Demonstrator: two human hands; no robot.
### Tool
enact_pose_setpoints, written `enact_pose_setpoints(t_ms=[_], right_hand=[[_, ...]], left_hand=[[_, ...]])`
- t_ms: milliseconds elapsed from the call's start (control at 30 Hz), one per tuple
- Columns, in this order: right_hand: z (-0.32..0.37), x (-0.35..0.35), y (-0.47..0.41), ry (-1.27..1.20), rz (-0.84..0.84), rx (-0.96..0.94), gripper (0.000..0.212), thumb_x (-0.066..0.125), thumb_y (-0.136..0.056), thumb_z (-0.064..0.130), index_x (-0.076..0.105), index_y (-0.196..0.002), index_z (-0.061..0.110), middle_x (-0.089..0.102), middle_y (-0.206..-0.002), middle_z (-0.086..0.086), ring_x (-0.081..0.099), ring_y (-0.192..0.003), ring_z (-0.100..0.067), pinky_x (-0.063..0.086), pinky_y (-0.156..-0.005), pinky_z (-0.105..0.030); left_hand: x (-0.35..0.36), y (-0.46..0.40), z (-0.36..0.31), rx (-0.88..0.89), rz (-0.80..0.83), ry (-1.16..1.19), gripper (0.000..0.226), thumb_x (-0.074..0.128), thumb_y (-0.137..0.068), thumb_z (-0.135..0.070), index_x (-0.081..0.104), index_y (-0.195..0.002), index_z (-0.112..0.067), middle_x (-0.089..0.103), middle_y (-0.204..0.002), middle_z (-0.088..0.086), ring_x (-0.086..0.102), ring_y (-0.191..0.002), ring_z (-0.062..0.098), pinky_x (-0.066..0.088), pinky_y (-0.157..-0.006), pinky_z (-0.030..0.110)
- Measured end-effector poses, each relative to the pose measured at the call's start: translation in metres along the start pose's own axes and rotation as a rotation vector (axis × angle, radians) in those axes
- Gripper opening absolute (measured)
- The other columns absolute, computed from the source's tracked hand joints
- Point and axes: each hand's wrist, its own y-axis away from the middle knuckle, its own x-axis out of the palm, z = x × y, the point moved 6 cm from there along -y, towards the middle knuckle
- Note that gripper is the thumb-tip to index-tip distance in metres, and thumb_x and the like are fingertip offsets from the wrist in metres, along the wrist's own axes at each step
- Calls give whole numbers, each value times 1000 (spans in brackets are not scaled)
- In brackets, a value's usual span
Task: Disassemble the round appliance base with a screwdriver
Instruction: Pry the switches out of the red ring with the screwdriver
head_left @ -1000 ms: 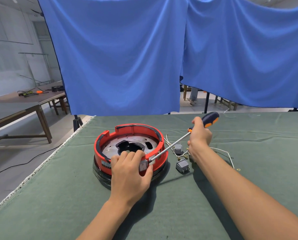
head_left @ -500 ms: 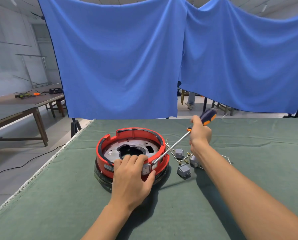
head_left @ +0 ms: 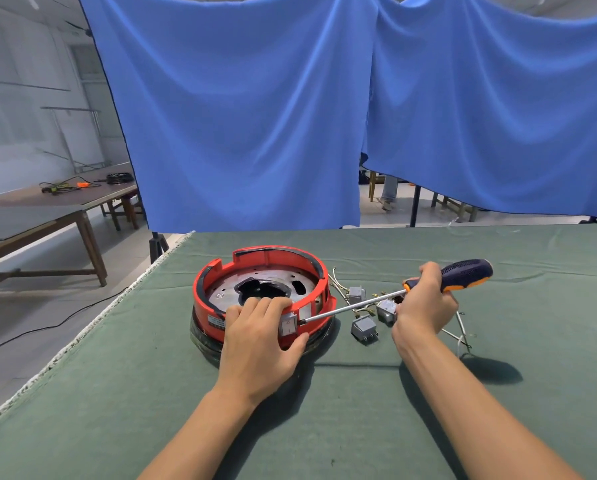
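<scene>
Red base [head_left: 255, 275] near table's left edge [head_left: 92, 327]; open cloth right.

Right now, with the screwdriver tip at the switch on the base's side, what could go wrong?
The screwdriver tip sits right beside the left hand gripping the red base; a slip could jab its fingers. Levering sideways might crack the plastic ring. The right hand hovers over loose switches and wires and could scatter them.

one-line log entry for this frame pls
left hand: gripping red appliance base rim | right hand: holding screwdriver, tip at switch on side wall | loose grey switches on table
</scene>
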Motion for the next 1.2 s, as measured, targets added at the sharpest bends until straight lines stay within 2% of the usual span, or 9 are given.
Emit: enact_pose_setpoints(t_ms=[133, 333, 467, 600, 800, 933, 1200], right_hand=[[0, -1, 0, -7, -2, -18, 27, 58, -76, 28, 50, -57, 12, 49, -36, 9, 41, -35, -10, 33, -48, -28], [0, 14, -4, 87, 24, 16, 22, 60, -77, 30, 52, -63, 14, 53, -53, 5, 44, -46, -14, 33, -46, -28], [11, 46, -4, 205, 138, -47, 23, 60, -78, 33, 54, -63, 17, 56, -54, 6, 51, -51, -12, 35, -51, -31], [24, 86, 4, 326, 283, -131, 24, 61, -76, 36, 56, -61, 19, 54, -42, 11, 50, -46, -10, 33, -47, -26], [32, 120, 19, 458, 418, -227, 28, 59, -75, 34, 48, -55, 18, 48, -45, 8, 46, -49, -18, 34, -47, -25], [32, 105, 15, 442, 395, -193, 23, 59, -77, 35, 53, -63, 18, 55, -51, 7, 51, -50, -13, 34, -48, -25], [19, 31, 3, 301, 125, -89, 27, 56, -74, 43, 59, -65, 18, 61, -53, 10, 52, -52, -13, 32, -52, -30]], left_hand=[[2, 0, -1, 18, 18, -36, 51, 78, -60, -42, 63, -101, -15, 65, -90, -3, 58, -82, 26, 28, -73, 34], [3, 0, -4, 20, 7, -48, 51, 84, -58, -37, 63, -98, -14, 64, -87, -1, 57, -80, 27, 26, -72, 34], [3, 0, -4, 30, -19, -49, 51, 86, -56, -35, 64, -96, -14, 64, -87, 0, 58, -79, 28, 26, -70, 35], [2, 0, -2, 34, -20, -39, 50, 86, -56, -35, 64, -97, -14, 64, -88, 0, 58, -80, 28, 28, -72, 35], [3, 0, -2, 36, -12, -37, 50, 86, -55, -35, 64, -96, -14, 65, -87, 0, 58, -79, 28, 27, -71, 34], [2, 1, 0, 36, 3, -26, 50, 86, -57, -36, 64, -97, -15, 66, -88, -1, 59, -80, 26, 27, -72, 34], [0, -2, -1, 31, 14, -16, 50, 86, -59, -37, 65, -99, -15, 67, -89, -2, 60, -81, 26, 26, -71, 33]])
